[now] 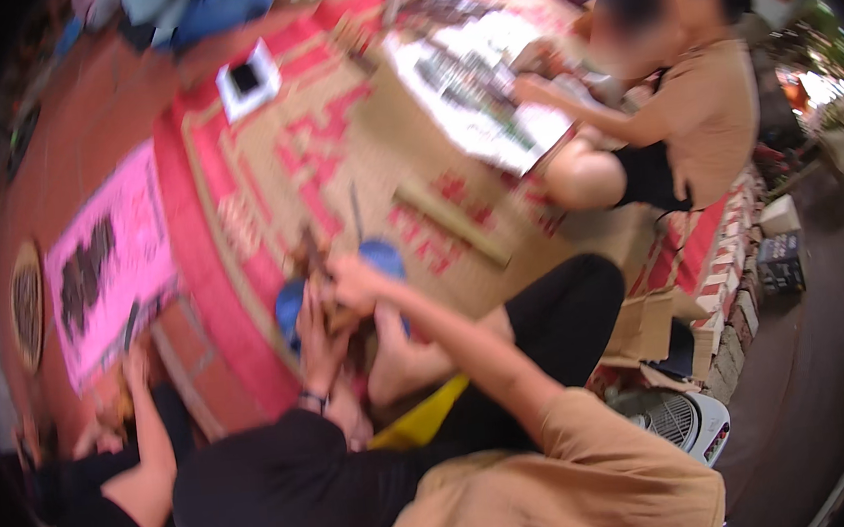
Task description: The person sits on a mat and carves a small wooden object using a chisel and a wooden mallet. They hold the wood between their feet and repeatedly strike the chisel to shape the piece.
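My right hand reaches in over my bent leg and is closed around a dark brown stick-like piece, blurred by motion. Just to its left, my left hand points up beside the same spot, a dark band on its wrist. Its fingers are smeared, and whether they grip anything is unclear. Brown material shows between the hands. Under and around them are rounded blue shapes, partly covered. My bare foot rests close to the right hand.
A red and tan mat spreads ahead, with a bamboo-like stick on it. A person sits at right by a white sheet of dark pieces. Another person's hand is left, near a pink sheet. A fan stands lower right.
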`<state>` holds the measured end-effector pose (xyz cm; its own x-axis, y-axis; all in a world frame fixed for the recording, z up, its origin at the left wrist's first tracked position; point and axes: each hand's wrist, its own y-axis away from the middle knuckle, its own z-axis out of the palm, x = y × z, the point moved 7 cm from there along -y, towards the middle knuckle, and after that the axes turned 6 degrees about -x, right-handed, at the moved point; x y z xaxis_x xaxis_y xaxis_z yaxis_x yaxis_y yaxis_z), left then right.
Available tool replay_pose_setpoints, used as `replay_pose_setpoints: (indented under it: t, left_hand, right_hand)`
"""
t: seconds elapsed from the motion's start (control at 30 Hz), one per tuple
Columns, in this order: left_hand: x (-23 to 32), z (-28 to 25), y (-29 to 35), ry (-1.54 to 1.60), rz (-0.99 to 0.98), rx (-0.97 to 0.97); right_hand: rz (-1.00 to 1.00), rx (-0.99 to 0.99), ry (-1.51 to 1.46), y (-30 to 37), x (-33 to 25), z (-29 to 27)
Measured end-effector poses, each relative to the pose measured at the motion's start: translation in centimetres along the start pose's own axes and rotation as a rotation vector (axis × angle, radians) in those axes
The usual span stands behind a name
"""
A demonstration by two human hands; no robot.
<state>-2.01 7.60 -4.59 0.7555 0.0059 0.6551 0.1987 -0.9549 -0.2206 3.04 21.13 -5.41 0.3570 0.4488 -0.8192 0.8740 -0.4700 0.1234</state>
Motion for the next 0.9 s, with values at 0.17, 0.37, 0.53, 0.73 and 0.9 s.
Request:
replay_pose_setpoints:
  t: [0.17,0.37,0.53,0.73,0.9]
  left_hand:
    - [-0.6,0.7,0.3,0.013,-0.111,-0.041]
    - [-0.9,0.7,0.7,-0.033,-0.196,-0.057]
    - [-1.1,1.3,0.6,-0.046,-0.207,-0.089]
    - [-2.1,0.0,-0.7,0.311,-0.396,-0.303]
    - [3.9,-6.0,-6.5,0.536,-0.241,-0.231]
  right_hand:
    - [0.065,0.189,-0.595,3.4,2.8,-2.4]
    - [0.313,0.405,-1.101,8.4,4.5,-4.2]
    - [0.263,0.428,-1.211,8.1,6.3,-4.2]
    - [0.188,0.382,-1.006,6.7,3.3,-4.0]
    - [0.131,0.1,-0.137,5.7,-3.9,-4.1]
